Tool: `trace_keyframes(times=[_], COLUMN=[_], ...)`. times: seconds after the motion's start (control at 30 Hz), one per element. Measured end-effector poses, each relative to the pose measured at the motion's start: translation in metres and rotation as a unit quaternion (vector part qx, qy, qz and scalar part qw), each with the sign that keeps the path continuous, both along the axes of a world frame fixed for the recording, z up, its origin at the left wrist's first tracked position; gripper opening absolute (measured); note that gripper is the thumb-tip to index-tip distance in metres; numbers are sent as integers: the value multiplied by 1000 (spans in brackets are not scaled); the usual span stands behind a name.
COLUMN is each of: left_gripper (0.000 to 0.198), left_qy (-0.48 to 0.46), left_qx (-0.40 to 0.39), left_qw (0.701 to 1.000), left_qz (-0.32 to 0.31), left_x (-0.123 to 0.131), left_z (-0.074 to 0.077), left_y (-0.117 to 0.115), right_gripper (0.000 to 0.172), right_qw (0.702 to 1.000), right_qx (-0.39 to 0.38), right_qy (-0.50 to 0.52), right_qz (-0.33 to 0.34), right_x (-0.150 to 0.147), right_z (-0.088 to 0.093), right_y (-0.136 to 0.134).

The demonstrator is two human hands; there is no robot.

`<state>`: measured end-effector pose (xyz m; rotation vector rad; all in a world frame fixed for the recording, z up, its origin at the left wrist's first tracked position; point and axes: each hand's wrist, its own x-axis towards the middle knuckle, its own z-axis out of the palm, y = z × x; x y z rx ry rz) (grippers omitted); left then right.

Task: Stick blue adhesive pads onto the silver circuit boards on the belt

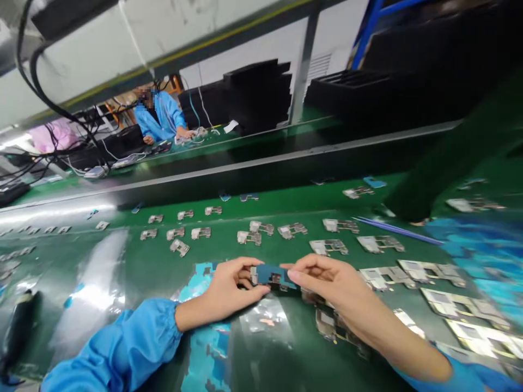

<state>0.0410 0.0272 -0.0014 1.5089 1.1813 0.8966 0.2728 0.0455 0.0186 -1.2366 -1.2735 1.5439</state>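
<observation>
Green bench (149, 275) brightly lit; strong white glare noted along its left side and on clear film (267, 322) near the middle. Black trays (347, 97), upper right, sunk in deep shadow. Fine detail on the held part (265, 272) soft. Wide-angle stretching and smear at the margins, notably blue sheets (486, 258), right edge

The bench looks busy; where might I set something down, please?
The bench looks bare between left sleeve and metal parts beyond, and, lower in view, between left blue film and right forearm. More parts crowd the right side.

The head view looks forward and down over the nearby hands (229, 288) and green bench (153, 272).
</observation>
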Motion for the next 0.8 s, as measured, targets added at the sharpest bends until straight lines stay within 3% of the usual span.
trace_keyframes(times=[0.17,0.3,0.8], left_gripper=[52,54,53], left_qy=[-14,-32,-29], left_qx=[-4,-18,5], left_qw=[1000,998,997], left_qz=[-19,-50,-77], left_x=[-4,-6,-6], left_z=[-12,-10,-8], left_y=[2,2,2], right_gripper=[39,43,44], right_qw=[997,997,994], right_qx=[-21,-23,-53], right_qy=[-57,-70,-83], right_qz=[37,10,41], right_x=[-11,-10,-1], right_z=[0,-3,-10], right_y=[-3,-1,1])
